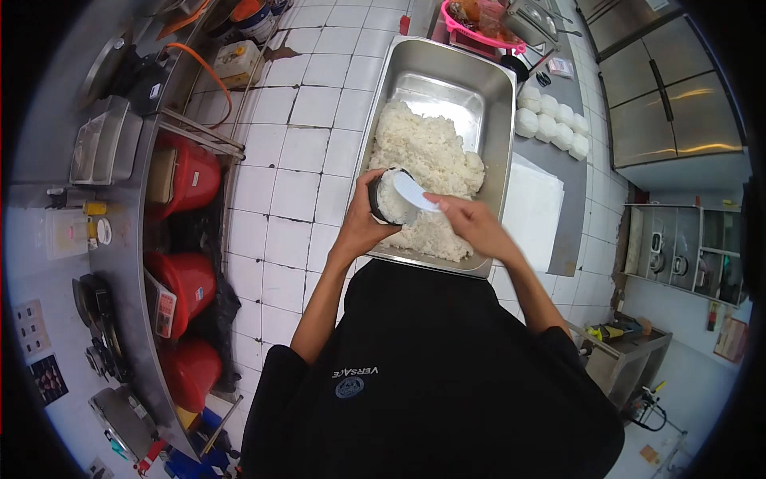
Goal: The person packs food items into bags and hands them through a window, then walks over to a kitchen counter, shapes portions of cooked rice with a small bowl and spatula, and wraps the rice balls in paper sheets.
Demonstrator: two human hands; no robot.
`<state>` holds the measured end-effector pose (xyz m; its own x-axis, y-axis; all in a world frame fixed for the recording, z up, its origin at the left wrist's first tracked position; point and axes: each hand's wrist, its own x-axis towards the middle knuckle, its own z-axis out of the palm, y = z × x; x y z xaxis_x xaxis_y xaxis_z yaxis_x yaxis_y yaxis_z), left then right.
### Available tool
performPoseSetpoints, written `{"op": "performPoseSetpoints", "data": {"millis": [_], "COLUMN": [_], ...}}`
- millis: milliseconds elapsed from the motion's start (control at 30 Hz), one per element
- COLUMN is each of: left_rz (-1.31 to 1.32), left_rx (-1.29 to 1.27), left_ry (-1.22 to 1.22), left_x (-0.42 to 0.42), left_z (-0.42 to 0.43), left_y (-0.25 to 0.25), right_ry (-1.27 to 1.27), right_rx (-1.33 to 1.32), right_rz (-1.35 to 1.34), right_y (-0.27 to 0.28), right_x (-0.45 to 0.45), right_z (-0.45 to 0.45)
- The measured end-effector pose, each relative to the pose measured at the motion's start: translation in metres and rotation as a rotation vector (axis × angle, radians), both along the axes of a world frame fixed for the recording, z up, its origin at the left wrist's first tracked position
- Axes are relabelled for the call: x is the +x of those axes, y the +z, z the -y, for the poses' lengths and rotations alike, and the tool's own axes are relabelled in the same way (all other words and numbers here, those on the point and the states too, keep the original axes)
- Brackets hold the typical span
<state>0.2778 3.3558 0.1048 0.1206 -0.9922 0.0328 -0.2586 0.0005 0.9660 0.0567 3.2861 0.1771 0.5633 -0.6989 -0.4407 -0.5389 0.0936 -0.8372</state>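
Small, round, black container (374,198): filled with white rice, held above the heap in the tray, its side clasped by the fingers of the left hand (365,225). White plastic paddle (413,191): gripped near its handle end by the right hand (472,224), its blade laid over part of the container's opening, by which some of that rice was hidden.

Deep, rectangular, stainless-steel tray (509,144): loose white rice (427,148) heaped mostly in its near and middle parts. Near right corner partly covered by the right forearm.

To the right, on a grey counter (568,188): rounded white portions (550,120), set close together in rows; a flat white sheet (533,209), placed nearer the person. Beyond the tray's far rim: a bright pink plastic basket (469,33), by which mixed items were held. Well apart, at left: red plastic tubs (191,177), stored beneath a steel worktop (132,207).
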Motion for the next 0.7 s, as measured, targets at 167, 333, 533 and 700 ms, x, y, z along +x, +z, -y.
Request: {"op": "performPoseSetpoints", "data": {"millis": [167,333,533,700], "left_rz": [0.088,0.1,-0.011,-0.177], "left_rx": [0.053,0.02,-0.017,-0.015], "left_ry": [-0.063,-0.093,0.114,0.295], "left_x": [0.001,0.001,-0.019,-0.031], "left_z": [0.009,-0.002,-0.003,-0.005], "left_y": [0.012,0.003,-0.015,-0.021], "right_ry": [-0.056,0.023,0.065,-0.246], "right_rx": [-0.191,-0.252,-0.243,-0.006], "right_rz": [0.074,0.088,0.013,0.119], "right_y": [-0.006,-0.009,0.001,-0.02], "right_x": [0.004,-0.006,-0.004,-0.012], "right_z": [-0.008,-0.007,-0.011,-0.022]}}
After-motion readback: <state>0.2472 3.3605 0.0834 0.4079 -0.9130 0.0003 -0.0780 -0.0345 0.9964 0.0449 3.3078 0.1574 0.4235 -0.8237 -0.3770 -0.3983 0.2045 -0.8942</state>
